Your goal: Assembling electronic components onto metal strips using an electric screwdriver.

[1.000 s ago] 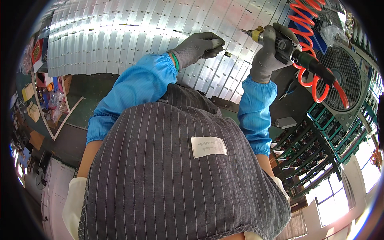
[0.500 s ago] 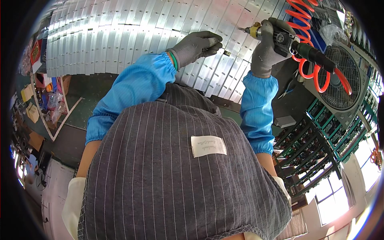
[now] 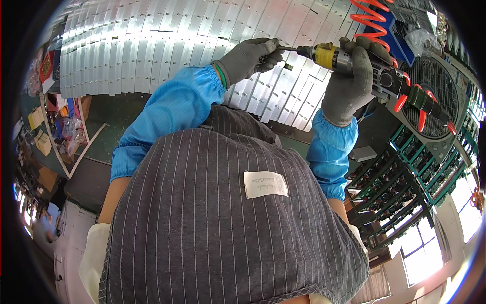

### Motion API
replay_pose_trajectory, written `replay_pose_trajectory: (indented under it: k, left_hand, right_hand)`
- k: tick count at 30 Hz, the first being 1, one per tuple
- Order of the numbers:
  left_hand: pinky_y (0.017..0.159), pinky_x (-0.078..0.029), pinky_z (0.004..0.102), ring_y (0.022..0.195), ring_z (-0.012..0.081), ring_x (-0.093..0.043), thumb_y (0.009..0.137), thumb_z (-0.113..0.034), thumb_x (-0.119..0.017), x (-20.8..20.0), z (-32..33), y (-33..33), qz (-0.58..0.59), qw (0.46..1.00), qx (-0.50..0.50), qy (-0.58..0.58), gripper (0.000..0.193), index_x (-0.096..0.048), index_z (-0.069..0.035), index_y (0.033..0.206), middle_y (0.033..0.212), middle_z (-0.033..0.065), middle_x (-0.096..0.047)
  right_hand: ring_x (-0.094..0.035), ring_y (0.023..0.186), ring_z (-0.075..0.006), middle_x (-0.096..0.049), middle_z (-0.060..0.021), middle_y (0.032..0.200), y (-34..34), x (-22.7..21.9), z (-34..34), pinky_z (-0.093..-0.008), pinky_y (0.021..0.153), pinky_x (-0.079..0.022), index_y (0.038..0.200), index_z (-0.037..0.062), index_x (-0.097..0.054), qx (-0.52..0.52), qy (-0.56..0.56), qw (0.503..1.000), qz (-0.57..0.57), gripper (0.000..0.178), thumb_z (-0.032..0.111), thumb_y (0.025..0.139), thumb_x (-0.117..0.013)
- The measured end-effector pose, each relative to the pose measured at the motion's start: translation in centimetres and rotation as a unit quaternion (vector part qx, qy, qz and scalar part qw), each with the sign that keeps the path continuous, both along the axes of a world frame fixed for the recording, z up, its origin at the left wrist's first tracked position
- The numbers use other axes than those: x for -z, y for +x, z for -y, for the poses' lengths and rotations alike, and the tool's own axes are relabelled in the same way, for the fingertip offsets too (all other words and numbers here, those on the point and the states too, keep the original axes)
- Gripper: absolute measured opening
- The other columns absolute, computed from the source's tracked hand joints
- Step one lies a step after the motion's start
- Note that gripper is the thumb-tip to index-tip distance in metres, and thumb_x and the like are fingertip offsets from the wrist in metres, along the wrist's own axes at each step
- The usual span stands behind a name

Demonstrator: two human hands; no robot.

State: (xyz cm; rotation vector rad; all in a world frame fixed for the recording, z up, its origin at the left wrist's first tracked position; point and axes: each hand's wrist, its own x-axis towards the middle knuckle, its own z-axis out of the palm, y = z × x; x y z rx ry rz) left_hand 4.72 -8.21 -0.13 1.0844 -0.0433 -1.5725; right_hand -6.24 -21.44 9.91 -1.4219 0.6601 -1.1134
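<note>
My right hand (image 3: 352,83), in a grey glove, is wrapped round an air screwdriver (image 3: 328,55) with a yellow collar and a dark body. Its thin bit points left and reaches the fingertips of my left hand (image 3: 251,60). Those gloved fingers are pinched together; small dark bits show among them, too small to name. Both hands are over rows of long silver metal strips (image 3: 167,55) dotted with small holes or fasteners, laid side by side.
A coiled red air hose (image 3: 372,23) runs at the upper right. Beyond it are a grey fan (image 3: 430,96) with a wire grille and a blue bin (image 3: 392,38). Green racks (image 3: 405,177) full of small parts stand at the right. A cluttered shelf (image 3: 71,126) is at the left.
The screwdriver has swung level, and its bit has come left to my left fingertips. My right hand has moved slightly down and right. My left hand has barely moved.
</note>
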Motion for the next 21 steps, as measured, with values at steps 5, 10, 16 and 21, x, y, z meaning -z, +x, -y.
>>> replay_pose_trajectory:
  k: [5, 10, 16, 21]
  left_hand:
    - [0.073, -0.049, 0.0246, 0.074, 0.0095, -0.055, 0.094, -0.031, -0.053, 1.1, -0.3, 0.1, -0.022, 0.999, 0.009, -0.041, 0.032, -0.060, -0.002, 0.103, 0.087, 0.0046, -0.061]
    - [0.085, -0.052, 0.0275, 0.089, 0.0161, -0.061, 0.095, -0.028, -0.048, 0.4, 0.0, 0.0, -0.060, 0.998, -0.025, -0.006, 0.034, -0.057, 0.001, 0.110, 0.095, 0.0088, -0.061]
    - [0.096, -0.049, 0.0341, 0.108, 0.0269, -0.058, 0.096, -0.019, -0.043, 0.7, -0.4, 0.4, -0.091, 0.995, -0.036, -0.035, 0.032, -0.050, 0.004, 0.117, 0.111, 0.0195, -0.060]
    - [0.096, -0.049, 0.0314, 0.103, 0.0214, -0.060, 0.095, -0.020, -0.048, 0.2, -0.6, 1.0, -0.020, 1.000, 0.004, 0.004, 0.032, -0.054, 0.001, 0.118, 0.108, 0.0141, -0.061]
  right_hand:
    - [-0.065, 0.080, -0.0220, -0.060, -0.0145, 0.095, 0.0, 0.5, 0.1, -0.0368, 0.078, -0.054, 0.100, -0.0042, -0.055, 0.022, 0.053, 0.998, 0.029, 0.020, -0.001, 0.080, -0.057]
    - [-0.064, 0.079, -0.0205, -0.061, -0.0145, 0.093, 1.9, 1.1, 1.1, -0.0344, 0.076, -0.054, 0.095, -0.0055, -0.057, 0.036, 0.074, 0.995, 0.052, 0.018, -0.003, 0.077, -0.057]
    - [-0.064, 0.076, -0.0213, -0.062, -0.0130, 0.085, 3.1, 4.1, 2.9, -0.0328, 0.073, -0.054, 0.090, -0.0041, -0.058, 0.042, -0.006, 0.999, 0.011, 0.019, -0.003, 0.071, -0.062]
    - [-0.064, 0.075, -0.0210, -0.063, -0.0134, 0.083, 3.3, 5.1, 2.9, -0.0318, 0.074, -0.053, 0.089, -0.0039, -0.059, 0.044, -0.025, 0.999, -0.001, 0.019, -0.003, 0.071, -0.063]
